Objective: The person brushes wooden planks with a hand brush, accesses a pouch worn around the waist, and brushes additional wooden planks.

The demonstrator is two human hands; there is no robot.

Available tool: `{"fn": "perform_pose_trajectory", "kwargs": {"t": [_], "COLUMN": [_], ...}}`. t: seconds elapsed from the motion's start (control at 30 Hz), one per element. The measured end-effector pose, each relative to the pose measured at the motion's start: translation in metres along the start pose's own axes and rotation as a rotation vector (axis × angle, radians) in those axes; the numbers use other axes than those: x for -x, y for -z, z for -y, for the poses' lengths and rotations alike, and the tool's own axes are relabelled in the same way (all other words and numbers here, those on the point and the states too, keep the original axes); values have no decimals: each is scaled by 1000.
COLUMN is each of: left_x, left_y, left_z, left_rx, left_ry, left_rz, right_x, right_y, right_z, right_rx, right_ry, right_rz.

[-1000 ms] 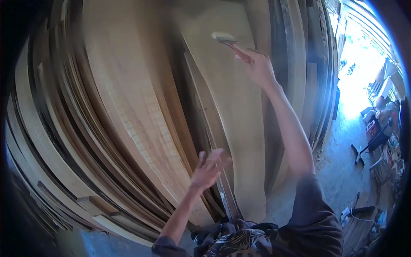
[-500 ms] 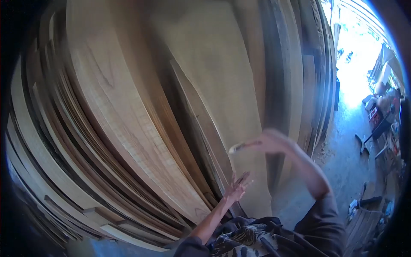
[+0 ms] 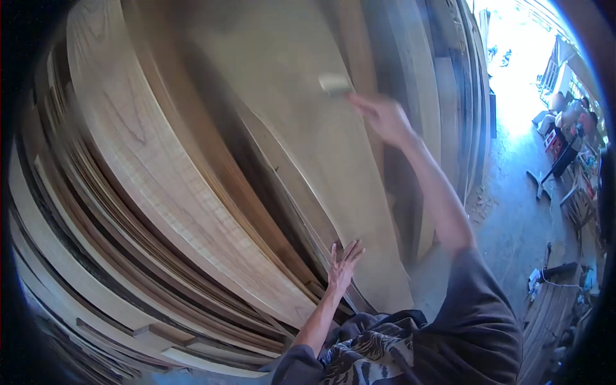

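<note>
A wide pale wooden board [image 3: 301, 128] leans upright in front of me. High on its face, a light-bristled brush [image 3: 334, 85] is blurred by motion, and my right hand [image 3: 383, 118] is closed round its handle. Near the board's lower left edge, my left hand [image 3: 343, 266] lies with its fingers spread and nothing in it. Whether the bristles touch the wood cannot be made out.
Many long boards [image 3: 160, 179] lean in a row to the left, with more boards [image 3: 443, 128] to the right. At far right, tools and clutter [image 3: 564, 154] stand beside the concrete floor [image 3: 500, 224], below a bright opening.
My right hand first swept down with the brush, then back up to the board's upper part. My left hand has come to the board's lower edge. The view has shifted.
</note>
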State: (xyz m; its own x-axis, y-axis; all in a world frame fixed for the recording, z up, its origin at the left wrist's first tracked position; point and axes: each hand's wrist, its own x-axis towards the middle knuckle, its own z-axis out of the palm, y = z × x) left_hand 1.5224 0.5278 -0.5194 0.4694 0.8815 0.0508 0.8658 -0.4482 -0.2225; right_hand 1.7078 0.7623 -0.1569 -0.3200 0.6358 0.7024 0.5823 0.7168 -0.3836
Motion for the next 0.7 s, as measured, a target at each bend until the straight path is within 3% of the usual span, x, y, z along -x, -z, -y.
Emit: {"fn": "perform_pose_trajectory", "kwargs": {"t": [0.07, 0.13, 0.23, 0.33, 0.4, 0.43, 0.5, 0.57, 0.7], "left_x": [1, -4, 0, -2, -1, -3, -1, -7, 1], "left_y": [7, 3, -15, -7, 1, 14, 41, 25, 18], "left_z": [-1, 1, -6, -7, -7, -8, -15, -27, -24], "left_rx": [83, 87, -1, 39, 221, 237, 274, 221, 229], "left_ry": [1, 9, 16, 0, 7, -13, -60, -38, -30], "left_rz": [54, 50, 6, 11, 29, 83, 203, 144, 105], "right_x": [78, 146, 176, 135, 72, 36, -36, -91, -94], "right_y": [-8, 2, 21, 27, 29, 30, 26, 27, 4], "right_z": [-13, -17, -12, -27, -23, -19, -7, 6, 11], "right_rx": [25, 54, 69, 72, 17, 32, 41, 166, 139], "right_ry": [114, -52, -148, -166, -134, 33, 28, 127, 163], "right_rz": [9, 256, 600, 685, 542, 347, 123, -58, -178]}}
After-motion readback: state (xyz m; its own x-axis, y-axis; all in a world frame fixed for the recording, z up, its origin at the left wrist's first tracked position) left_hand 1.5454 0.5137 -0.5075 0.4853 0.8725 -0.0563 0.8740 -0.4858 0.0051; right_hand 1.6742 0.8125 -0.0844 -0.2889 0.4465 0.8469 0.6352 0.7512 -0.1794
